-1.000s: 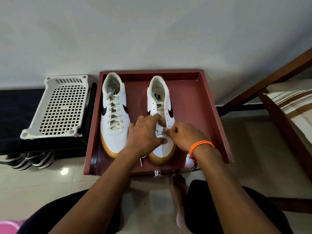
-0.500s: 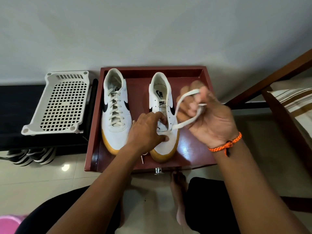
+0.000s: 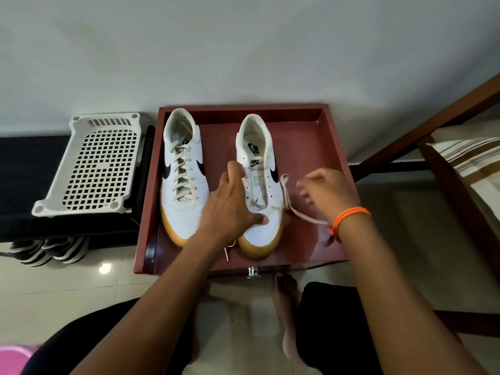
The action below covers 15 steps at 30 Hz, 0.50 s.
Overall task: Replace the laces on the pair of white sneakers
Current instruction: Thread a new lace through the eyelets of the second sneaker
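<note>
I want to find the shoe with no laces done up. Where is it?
In the head view, the unlaced sneaker sits right of the laced sneaker in the red tray, under the left hand, its loose lace trailing toward the right hand.

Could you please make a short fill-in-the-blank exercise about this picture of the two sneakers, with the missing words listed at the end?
1. Both sneakers stand in a reddish-brown ____.
2. The left sneaker is fully laced, while the right sneaker has most eyelets ____.
3. The left hand rests on the right sneaker, and the loose lace trails toward the ____ hand.
4. The bracelet on the right wrist is ____.

Missing words: tray; empty; right; orange
</note>
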Motion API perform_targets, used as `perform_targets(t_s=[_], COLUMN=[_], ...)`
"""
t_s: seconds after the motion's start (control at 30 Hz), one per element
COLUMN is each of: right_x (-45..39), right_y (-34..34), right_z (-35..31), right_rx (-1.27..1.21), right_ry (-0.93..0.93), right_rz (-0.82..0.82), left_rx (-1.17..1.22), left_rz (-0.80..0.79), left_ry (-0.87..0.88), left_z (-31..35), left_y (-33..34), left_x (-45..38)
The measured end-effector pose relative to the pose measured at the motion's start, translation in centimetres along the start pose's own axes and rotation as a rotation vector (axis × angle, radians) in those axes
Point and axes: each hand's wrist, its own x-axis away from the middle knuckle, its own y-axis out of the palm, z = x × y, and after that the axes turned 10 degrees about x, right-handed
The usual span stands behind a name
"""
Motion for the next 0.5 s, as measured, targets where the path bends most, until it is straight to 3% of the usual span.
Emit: perform_targets(t_s=[0.07,0.23,0.4,0.5], right_x=[1.0,2.2,1.2,0.9], right_y=[1.0,2.1,3.1,3.3], right_z=[0.0,-0.6,0.5,0.6], right_rx=[0.372,0.670,0.622,0.611], right_ry=[-0.125,-0.344,-0.383,-0.398], right_rz=[-0.024,-0.103,-0.134,-0.119], left_rx=[-0.060,-0.050,0.158,0.556], left_rz=[-0.044,-0.109,-0.184,-0.300], left_ry=[-0.061,-0.142,-0.114,-0.142], left_z=[0.0,-0.3,-0.9,-0.3], left_y=[-0.5,-1.6,-2.8,-4.4], left_x=[-0.1,-0.3,-0.7,-0.6])
